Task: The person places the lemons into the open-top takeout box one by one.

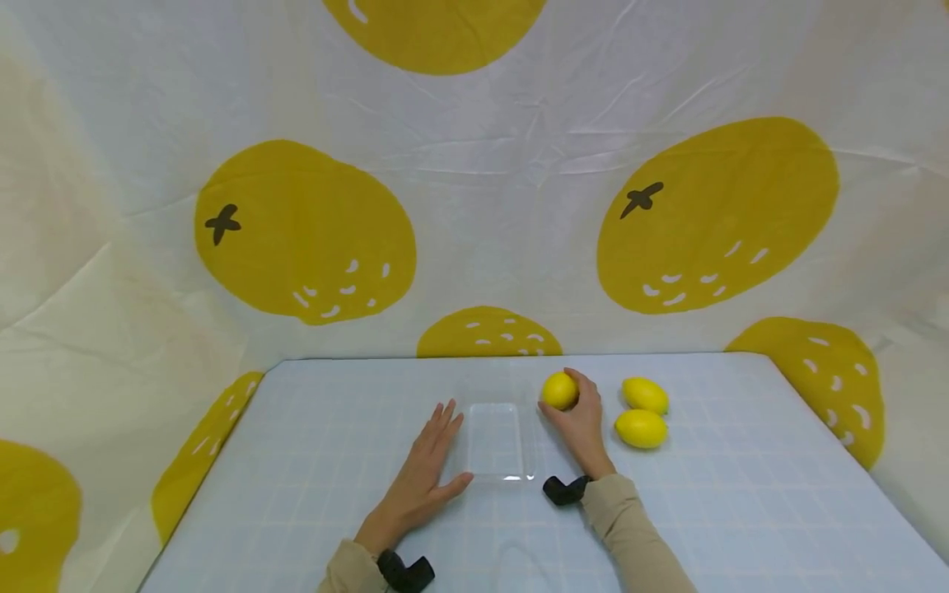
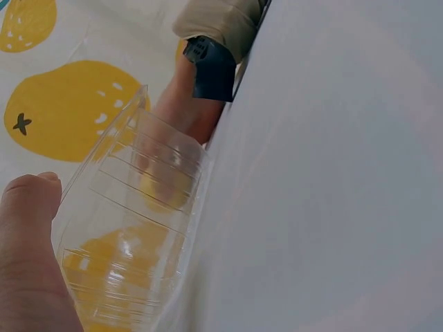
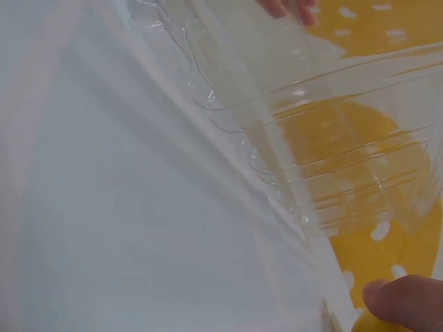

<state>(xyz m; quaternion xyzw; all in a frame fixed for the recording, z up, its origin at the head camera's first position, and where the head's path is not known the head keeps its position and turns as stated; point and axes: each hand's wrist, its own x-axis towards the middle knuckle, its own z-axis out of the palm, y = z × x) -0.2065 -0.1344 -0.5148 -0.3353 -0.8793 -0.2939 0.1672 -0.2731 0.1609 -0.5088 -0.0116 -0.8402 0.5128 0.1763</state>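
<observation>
A clear plastic container (image 1: 495,478) stands on the table in the middle of the head view. My left hand (image 1: 426,473) lies along its left side with the fingers straight. To the right of the container, my right hand (image 1: 582,416) grips a lemon (image 1: 559,390) between thumb and fingers, near the table's far edge. In the left wrist view, the container's ridged wall (image 2: 124,228) shows beside my left thumb (image 2: 31,228). The right wrist view catches my right thumb (image 3: 405,304) over a sliver of the lemon (image 3: 374,324).
Two more lemons, a rear one (image 1: 645,395) and a front one (image 1: 641,429), lie to the right of my right hand. The table (image 1: 296,478) has a pale checked cover. Behind it hangs a white cloth (image 1: 504,231) printed with big yellow fruit.
</observation>
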